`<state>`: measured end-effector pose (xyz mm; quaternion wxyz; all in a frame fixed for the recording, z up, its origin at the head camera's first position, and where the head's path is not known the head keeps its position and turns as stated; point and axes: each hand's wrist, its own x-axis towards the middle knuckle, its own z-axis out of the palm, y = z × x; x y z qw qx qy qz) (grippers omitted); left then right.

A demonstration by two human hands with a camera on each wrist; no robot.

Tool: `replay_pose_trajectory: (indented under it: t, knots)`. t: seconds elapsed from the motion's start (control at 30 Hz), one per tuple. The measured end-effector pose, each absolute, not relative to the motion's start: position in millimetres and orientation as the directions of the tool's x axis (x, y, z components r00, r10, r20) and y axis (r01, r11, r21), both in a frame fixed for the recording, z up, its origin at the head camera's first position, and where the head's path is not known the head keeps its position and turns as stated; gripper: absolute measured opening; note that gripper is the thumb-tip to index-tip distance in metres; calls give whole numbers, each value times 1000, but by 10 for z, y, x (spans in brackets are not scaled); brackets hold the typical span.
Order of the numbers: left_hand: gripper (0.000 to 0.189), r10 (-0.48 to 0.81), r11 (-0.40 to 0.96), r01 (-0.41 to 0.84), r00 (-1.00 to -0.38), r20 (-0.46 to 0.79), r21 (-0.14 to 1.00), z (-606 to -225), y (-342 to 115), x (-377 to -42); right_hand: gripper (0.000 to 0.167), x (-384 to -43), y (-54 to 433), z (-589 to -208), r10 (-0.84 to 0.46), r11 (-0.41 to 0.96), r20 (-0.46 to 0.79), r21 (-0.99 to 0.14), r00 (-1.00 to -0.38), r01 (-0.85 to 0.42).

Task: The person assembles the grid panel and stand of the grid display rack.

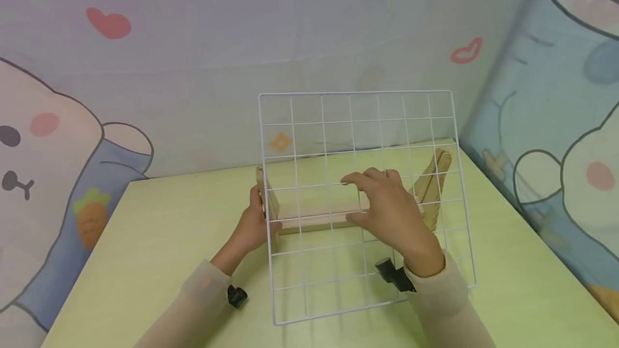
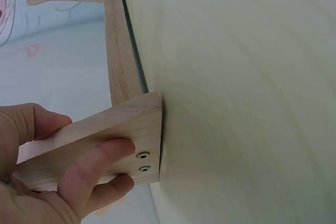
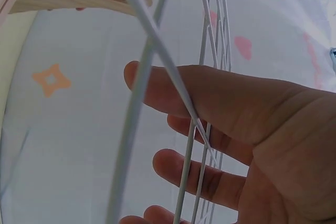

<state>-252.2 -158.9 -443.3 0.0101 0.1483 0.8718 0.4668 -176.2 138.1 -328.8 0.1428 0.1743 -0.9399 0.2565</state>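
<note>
A white wire grid panel [image 1: 354,150] is held up at a slant by my right hand [image 1: 389,208], its fingertips and thumb curled at neighbouring wires near the middle. In the right wrist view, thin wires [image 3: 128,129] cross before the thumb and fingers. Behind the panel is a pale wooden frame, a crossbar [image 1: 314,223] between two side pieces. My left hand [image 1: 251,224] grips its left side piece, thumb on one face and fingers on the other. Two metal fasteners [image 2: 144,156] show on that piece in the left wrist view. The right side piece [image 1: 435,187] shows through the grid.
A light yellow-green table [image 1: 159,240] lies under everything. Behind it hangs a pale cloth backdrop [image 1: 203,69] with hearts and cartoon animals, which continues along the right side. Small black cameras [image 1: 237,297] are strapped to both wrists.
</note>
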Motion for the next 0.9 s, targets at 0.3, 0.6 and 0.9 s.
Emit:
replay_pose_trajectory:
  t: [0.3,0.6,0.9]
  knots:
    - [91,268,496,241,-956,117,834,-4415,-1684,-2391,61,-1775,1398,-3286,-245,806,361,-441,-900,-396]
    - [89,262,494,235,-958,114,837,-4423,-1752,-2327,62,-1780,1400,-3292,-243,811,365,-432,-899,-395]
    - [90,234,503,199,-968,90,841,-4444,-1797,-2256,62,-1778,1393,-3303,-236,816,353,-434,-905,-382]
